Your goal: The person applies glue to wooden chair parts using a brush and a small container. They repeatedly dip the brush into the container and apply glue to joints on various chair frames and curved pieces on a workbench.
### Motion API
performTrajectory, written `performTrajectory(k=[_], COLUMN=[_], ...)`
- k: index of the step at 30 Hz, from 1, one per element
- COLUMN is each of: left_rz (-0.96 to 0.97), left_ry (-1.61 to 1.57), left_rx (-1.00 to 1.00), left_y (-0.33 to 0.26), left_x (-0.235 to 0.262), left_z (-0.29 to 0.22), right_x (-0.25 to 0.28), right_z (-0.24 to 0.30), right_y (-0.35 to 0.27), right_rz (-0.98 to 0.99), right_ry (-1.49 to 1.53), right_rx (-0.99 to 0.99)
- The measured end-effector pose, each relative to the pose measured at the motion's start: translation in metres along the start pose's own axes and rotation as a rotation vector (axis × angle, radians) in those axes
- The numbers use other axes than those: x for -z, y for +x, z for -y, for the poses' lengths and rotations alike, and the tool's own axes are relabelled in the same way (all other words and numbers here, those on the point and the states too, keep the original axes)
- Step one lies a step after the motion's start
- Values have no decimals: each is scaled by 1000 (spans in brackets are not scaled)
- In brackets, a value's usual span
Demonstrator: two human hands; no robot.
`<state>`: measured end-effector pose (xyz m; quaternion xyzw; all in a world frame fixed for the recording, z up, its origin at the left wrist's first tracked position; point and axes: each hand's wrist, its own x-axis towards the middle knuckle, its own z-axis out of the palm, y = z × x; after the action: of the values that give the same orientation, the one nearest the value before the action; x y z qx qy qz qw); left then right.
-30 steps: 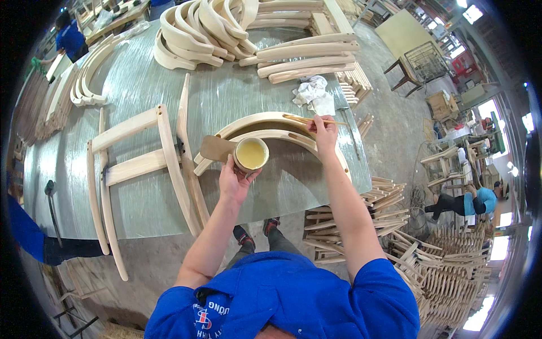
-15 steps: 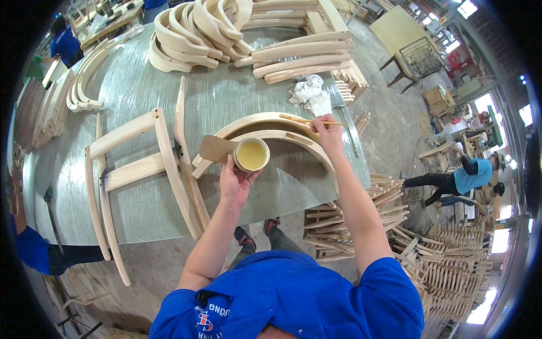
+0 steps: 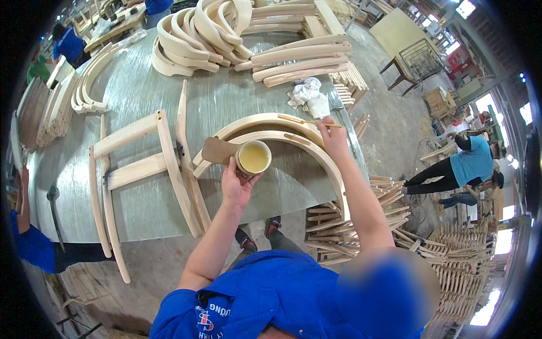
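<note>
My left hand (image 3: 236, 189) is wrapped round a small cup of yellow glue-like liquid (image 3: 253, 157), held above the table. A flat brown paddle-shaped piece (image 3: 218, 150) sticks out to the left beside the cup; how it is held is hidden. Pinched in my right hand (image 3: 335, 140) is a thin wooden stick (image 3: 305, 121). Its left tip is at the upper of two curved wooden rails (image 3: 254, 121), near a dark slot. The lower curved rail (image 3: 331, 168) lies nearer to me, with another slot in its upper side.
A partly joined wooden chair frame (image 3: 138, 135) lies left on the film-covered table (image 3: 68, 186). Curved parts (image 3: 197, 39) and straight slats (image 3: 302, 53) are stacked at the back, near a crumpled white cloth (image 3: 309, 96). Chair parts (image 3: 451, 271) pile up on the right floor.
The view has shifted slightly. My right hand with the stick has moved a little right along the rail. At the right, a person in a striped shirt has changed posture.
</note>
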<state>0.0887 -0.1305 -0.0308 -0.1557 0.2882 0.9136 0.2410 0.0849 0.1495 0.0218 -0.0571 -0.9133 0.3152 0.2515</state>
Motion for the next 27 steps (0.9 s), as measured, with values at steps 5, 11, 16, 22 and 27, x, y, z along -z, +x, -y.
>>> performTrajectory(k=[5, 11, 16, 22, 27], left_rz=[-8, -5, -41, 15, 29], left_ry=[28, 80, 125, 146, 78], left_rx=[3, -34, -113, -88, -12], left_y=[-2, 10, 19, 15, 14], left_x=[-3, -7, -12, -33, -34], left_z=[4, 5, -4, 13, 21], right_x=[-20, -14, 23, 14, 12], right_z=[13, 19, 60, 81, 60], right_y=[9, 21, -4, -39, -59], right_rz=[1, 30, -42, 95, -3], right_ry=[12, 345, 669, 653, 1169], right_rx=[-30, -236, -242, -302, -690])
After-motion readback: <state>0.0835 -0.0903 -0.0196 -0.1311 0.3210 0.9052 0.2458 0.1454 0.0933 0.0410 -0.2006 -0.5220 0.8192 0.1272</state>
